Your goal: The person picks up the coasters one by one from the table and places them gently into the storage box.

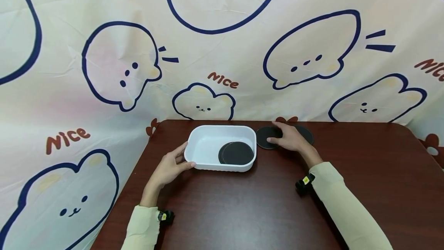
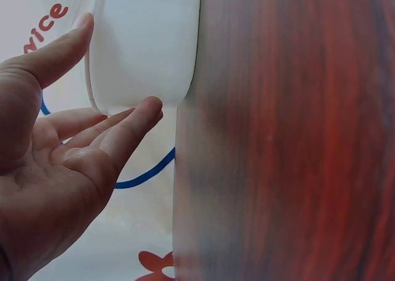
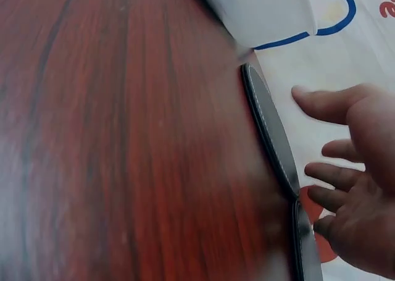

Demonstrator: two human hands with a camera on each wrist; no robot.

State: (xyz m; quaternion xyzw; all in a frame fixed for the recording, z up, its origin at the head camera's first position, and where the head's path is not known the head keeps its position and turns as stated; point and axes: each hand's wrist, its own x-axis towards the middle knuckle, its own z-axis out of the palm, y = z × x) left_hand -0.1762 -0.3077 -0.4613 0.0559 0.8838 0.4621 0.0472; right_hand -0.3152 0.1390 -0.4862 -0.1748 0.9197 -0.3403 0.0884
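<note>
A white rectangular tray (image 1: 204,167) sits near the table's far edge. My left hand (image 1: 170,168) grips its left end, the thumb at the front corner and the fingers along the end wall; the left wrist view shows the fingertips against that wall. Inside lie overlapping black round coasters (image 1: 237,153), at the right end. Two more black coasters lie side by side to the tray's right, a left one (image 1: 265,132) and a right one (image 1: 306,133). My right hand (image 1: 289,137) is over this pair with spread fingers, thumb and fingertips over the left coaster; it partly hides both.
The dark brown wooden table (image 1: 243,207) extends in front of the tray and to the right. Behind it hangs a pale cloth (image 1: 249,57) with cartoon bears. A small black device (image 1: 165,217) is strapped on each wrist.
</note>
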